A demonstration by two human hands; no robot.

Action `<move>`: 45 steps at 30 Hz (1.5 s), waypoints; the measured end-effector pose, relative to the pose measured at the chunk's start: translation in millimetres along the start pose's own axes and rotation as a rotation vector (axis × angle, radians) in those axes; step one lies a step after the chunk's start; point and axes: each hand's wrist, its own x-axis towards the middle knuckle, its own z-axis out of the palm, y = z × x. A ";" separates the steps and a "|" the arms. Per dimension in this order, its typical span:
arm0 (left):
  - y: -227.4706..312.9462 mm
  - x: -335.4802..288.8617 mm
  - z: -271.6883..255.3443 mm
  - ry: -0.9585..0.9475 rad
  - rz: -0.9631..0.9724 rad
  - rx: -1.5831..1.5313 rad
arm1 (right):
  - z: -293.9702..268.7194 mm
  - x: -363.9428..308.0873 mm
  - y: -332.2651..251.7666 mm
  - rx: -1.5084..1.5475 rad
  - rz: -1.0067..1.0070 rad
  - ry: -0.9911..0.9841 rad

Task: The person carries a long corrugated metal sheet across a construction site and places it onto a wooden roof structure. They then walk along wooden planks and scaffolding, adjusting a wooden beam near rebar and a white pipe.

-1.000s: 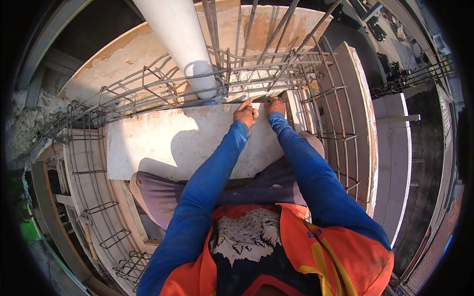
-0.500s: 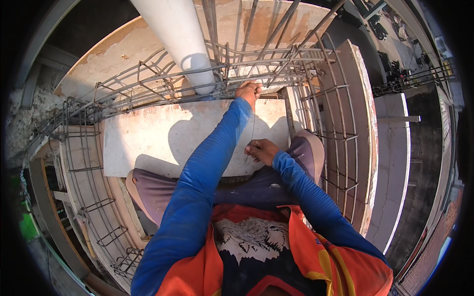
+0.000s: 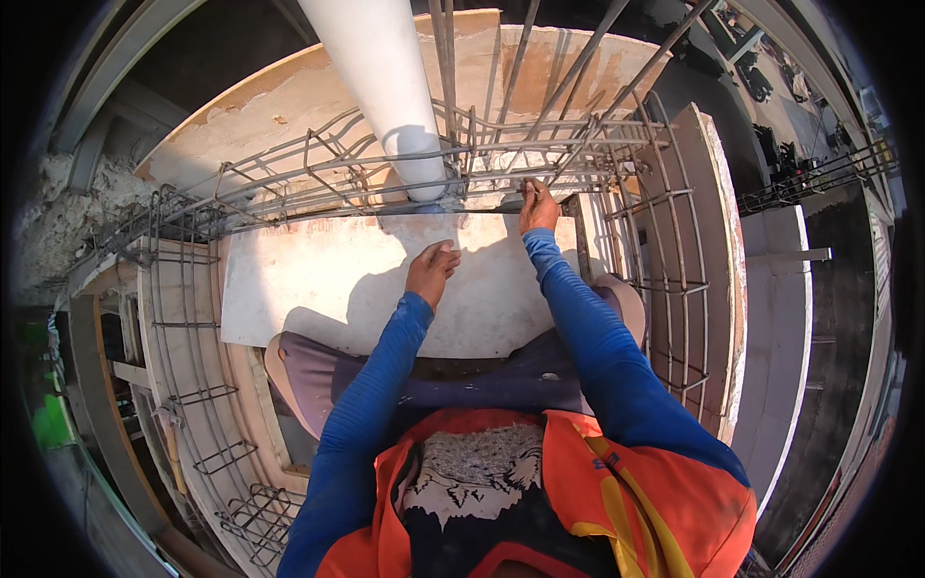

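Note:
My right hand (image 3: 540, 208) reaches forward to the lower bars of the rebar cage (image 3: 385, 154), its fingers pinched at a bar. Whatever is between those fingertips is too small to see. Closer to me, my left hand (image 3: 433, 273) hovers over the pale board (image 3: 385, 308), clear of the bars. Its fingers are curled with the tips together, and I cannot make out anything in them. A thick white pipe (image 3: 385, 87) passes down through the cage, left of my right hand.
More rebar cages run along the left (image 3: 193, 337) and right (image 3: 679, 279) between formwork panels (image 3: 718, 289). Several long bars (image 3: 578, 67) slant up from the far cage. My bent legs (image 3: 472, 385) flank the near edge of the board.
My left hand has drawn back from the cage toward me. My right hand has moved from low over the board up to the bars. The thin wire between them no longer shows.

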 end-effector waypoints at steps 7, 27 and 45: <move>-26.0 -29.5 -24.4 0.040 0.029 0.161 | 43.2 30.0 16.9 0.264 0.113 0.205; -14.6 51.8 78.3 0.001 0.372 0.486 | 12.8 49.0 -10.1 -0.687 -0.498 -0.272; -48.8 141.0 156.6 0.210 -0.097 -0.270 | 17.5 73.9 17.3 -0.951 -0.122 -0.548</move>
